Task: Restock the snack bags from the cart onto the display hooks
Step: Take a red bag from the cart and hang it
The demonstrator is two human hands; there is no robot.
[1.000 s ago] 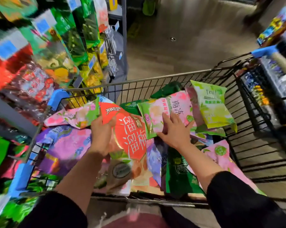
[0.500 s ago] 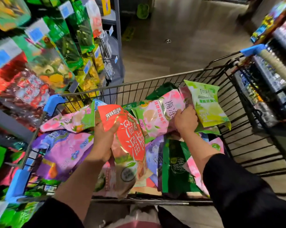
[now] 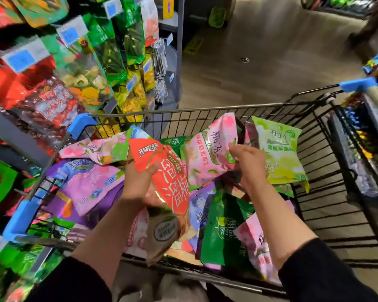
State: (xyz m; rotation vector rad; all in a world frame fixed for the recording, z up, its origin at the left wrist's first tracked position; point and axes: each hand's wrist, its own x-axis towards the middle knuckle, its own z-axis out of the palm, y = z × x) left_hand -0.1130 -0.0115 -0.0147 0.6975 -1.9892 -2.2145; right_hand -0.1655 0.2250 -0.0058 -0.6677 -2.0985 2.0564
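The red snack bag [image 3: 162, 171] is held over the wire cart [image 3: 205, 110], clamped in the left hand [image 3: 138, 182] with the thumb pressed across its front, while the pink snack bag [image 3: 210, 153] is pinched at its right edge by the right hand [image 3: 249, 164], part-lifted off the pile. These look like light, puffy foil pouches, so crinkly, slick and easily creased, probably nothing fragile inside. They're best taken near the top seam, where the hang hole should be, though it can't be made out here. The display hooks [image 3: 159, 62] are seen just left of the cart, partly filled with hanging bags [image 3: 109, 51].
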